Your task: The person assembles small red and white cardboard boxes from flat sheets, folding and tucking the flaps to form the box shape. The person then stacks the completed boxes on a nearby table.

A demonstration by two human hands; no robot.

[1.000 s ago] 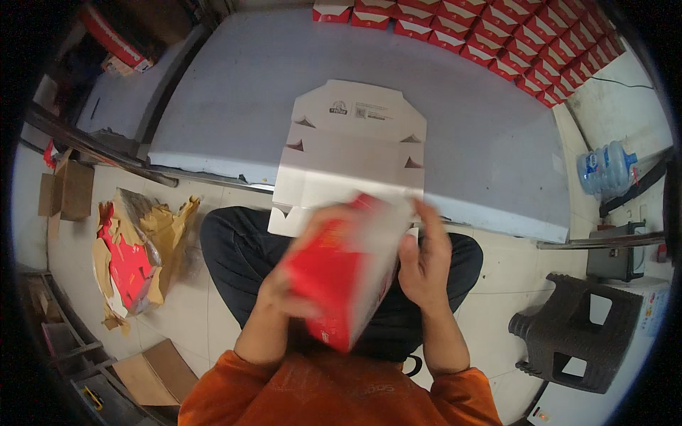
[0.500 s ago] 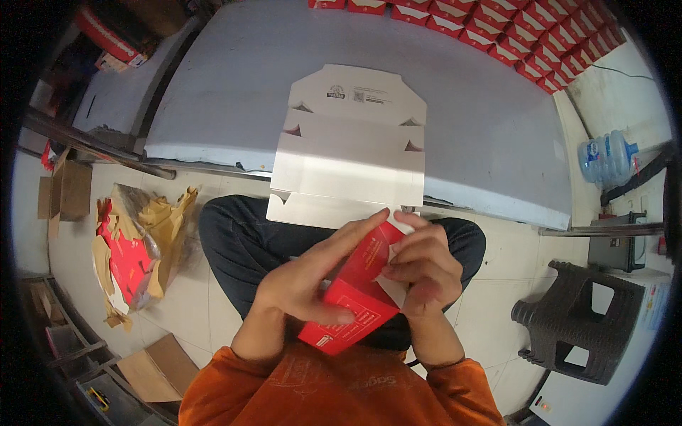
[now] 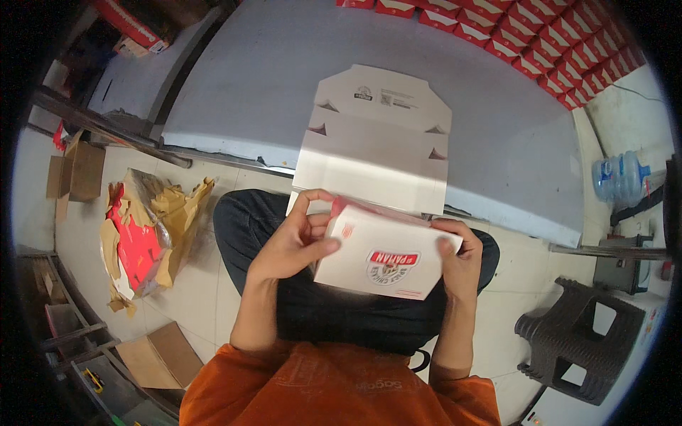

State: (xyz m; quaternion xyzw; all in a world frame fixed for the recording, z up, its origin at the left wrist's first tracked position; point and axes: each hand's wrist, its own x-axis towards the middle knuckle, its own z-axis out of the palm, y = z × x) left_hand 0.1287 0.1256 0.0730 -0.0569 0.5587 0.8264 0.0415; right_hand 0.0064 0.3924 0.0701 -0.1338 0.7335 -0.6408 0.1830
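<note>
Between my two hands is a folded paper carton box (image 3: 387,259), held above my lap. Its white face with a round printed emblem is turned up, and a strip of red side shows along its far edge. My left hand (image 3: 295,241) grips the left end, thumb on the white face and fingers bent behind it. At the right end my right hand (image 3: 460,259) pinches the corner, thumb on top. Just beyond lies a flat, unfolded carton blank (image 3: 376,153), white side up, with notched flaps; the held box covers part of its near edge.
The blank rests on a grey-topped platform (image 3: 234,92). Rows of red and white boxes (image 3: 526,42) fill its far right. Torn brown wrapping with red cartons (image 3: 135,241) lies on the left floor. Dark stacked stools (image 3: 582,334) and a blue water jug (image 3: 618,177) are at right.
The carton has been turned from its red printed sides to its white face and levelled. My hands have moved apart to its two ends. The whole view has shifted slightly.
</note>
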